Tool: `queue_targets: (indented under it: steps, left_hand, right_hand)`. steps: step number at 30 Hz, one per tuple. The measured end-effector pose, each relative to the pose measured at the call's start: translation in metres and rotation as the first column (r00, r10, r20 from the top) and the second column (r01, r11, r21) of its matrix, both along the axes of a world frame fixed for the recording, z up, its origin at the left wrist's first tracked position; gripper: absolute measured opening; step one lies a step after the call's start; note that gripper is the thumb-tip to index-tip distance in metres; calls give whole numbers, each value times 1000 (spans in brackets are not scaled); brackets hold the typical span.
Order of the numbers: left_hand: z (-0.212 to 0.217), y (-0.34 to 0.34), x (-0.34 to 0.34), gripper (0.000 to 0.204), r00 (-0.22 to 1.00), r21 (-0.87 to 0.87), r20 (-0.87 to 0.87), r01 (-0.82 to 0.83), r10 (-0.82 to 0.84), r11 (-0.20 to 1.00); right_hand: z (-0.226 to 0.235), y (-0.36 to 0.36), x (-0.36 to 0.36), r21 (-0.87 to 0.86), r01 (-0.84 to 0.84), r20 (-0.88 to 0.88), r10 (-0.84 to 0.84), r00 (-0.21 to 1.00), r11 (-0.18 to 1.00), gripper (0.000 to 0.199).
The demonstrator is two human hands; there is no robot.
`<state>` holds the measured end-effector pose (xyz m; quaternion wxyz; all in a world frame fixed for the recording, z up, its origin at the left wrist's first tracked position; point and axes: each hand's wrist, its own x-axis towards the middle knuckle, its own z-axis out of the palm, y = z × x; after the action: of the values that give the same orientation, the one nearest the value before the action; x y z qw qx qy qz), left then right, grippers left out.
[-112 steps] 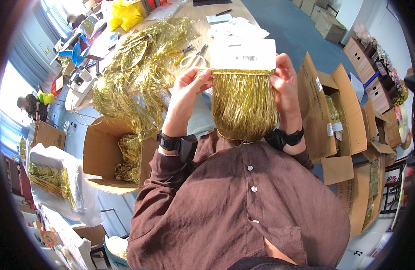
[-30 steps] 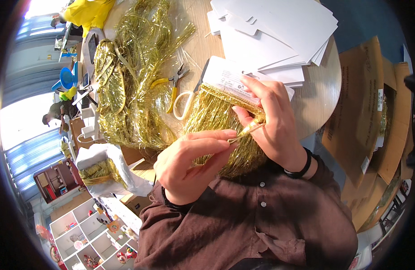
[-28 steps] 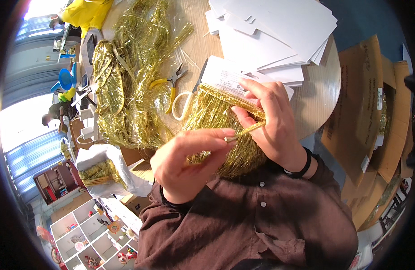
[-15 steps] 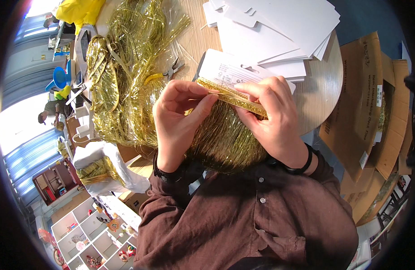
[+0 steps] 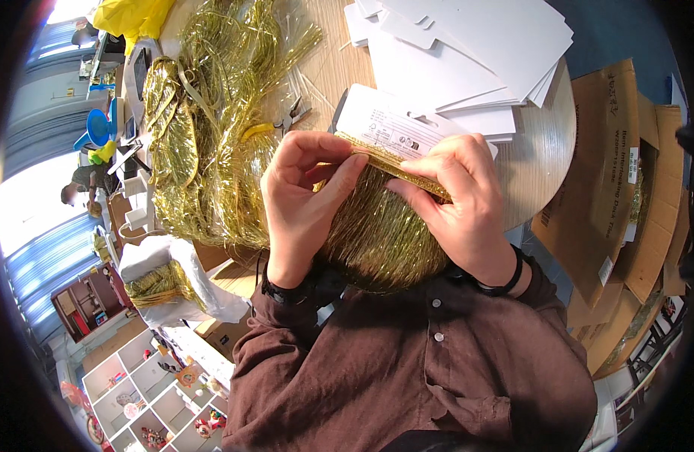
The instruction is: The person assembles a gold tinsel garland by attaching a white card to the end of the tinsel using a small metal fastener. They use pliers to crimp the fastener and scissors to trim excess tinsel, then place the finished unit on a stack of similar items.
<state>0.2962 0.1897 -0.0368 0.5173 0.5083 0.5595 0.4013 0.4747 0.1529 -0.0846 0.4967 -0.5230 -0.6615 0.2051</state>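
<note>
The gold fringe [image 5: 388,233] is positioned in front of the torso, at the near edge of the tabletop [image 5: 539,162], strands hanging below its gold band [image 5: 426,183]. A white card [image 5: 384,124] lies along the band's far side; its lower edge is covered. Left hand [image 5: 305,192]: thumb and forefinger pinch the band's left end; the exact contact point is concealed. Right hand [image 5: 467,200]: thumb and fingers pinch the band farther right, hiding its end; the remaining fingers are curled and partly obscured. Pliers [image 5: 258,131] lie left of the card, lower handle hidden behind the left hand. The loose fringe pile [image 5: 219,135] and white card stack [image 5: 475,64] are cut off at the upper picture edge.
</note>
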Motion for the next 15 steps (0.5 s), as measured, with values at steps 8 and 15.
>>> queue_targets:
  steps: [8, 15]
  left_hand:
    - [0, -1, 0, 23, 1000, 12, 28, -10, 10, 1000]
    - [9, -6, -3, 26, 993, 70, 105, 55, -62, 996]
  right_hand:
    - [3, -1, 1, -21, -2, -2, 2, 1000, 1000, 34]
    - [4, 0, 3, -4, -20, -5, 20, 1000, 1000, 34]
